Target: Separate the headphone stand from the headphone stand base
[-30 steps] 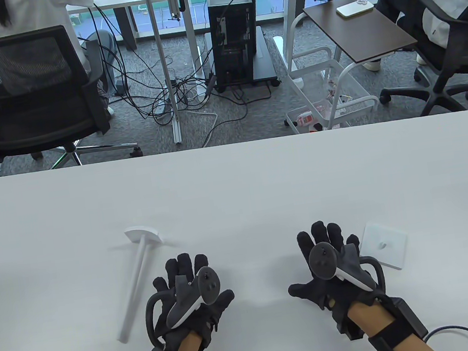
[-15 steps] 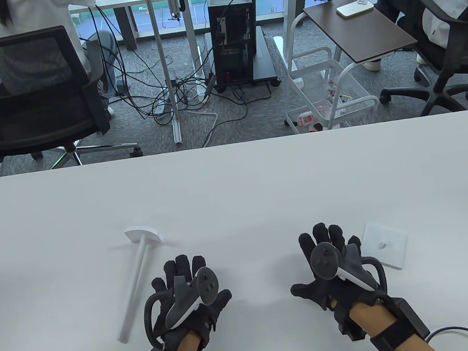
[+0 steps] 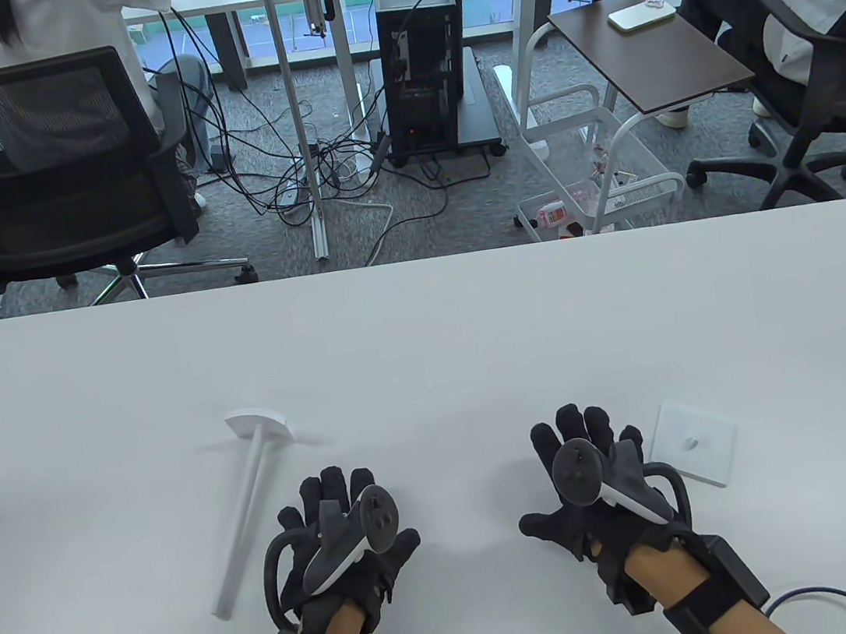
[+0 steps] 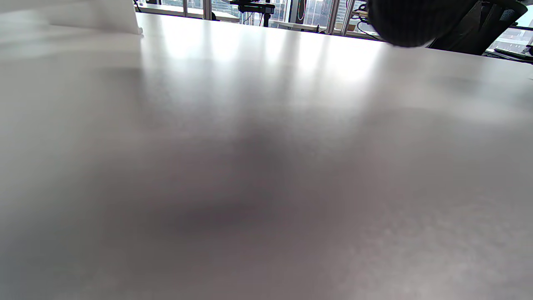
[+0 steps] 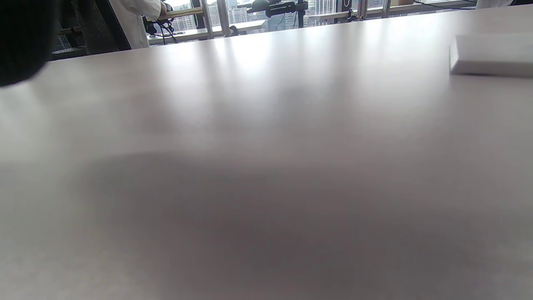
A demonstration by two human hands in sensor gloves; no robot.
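- Lay flat on the near part of the white table (image 3: 425, 332), both palms down: left hand (image 3: 344, 536) and right hand (image 3: 600, 485), fingers spread and relaxed, grasping nothing; well apart from each other.
- Lay on its side just left of the left hand: headphone stand (image 3: 248, 499), a slim white rod, its free end nearest, its flat top plate at the far end; not touched.
- Sat flat just right of the right hand: headphone stand base (image 3: 692, 443), a white square slab with a small peg at its middle; well apart from the stand, so already separated by the look of it.
- Judged light, stiff and smooth; best taken at mid-rod, the base by its edges.
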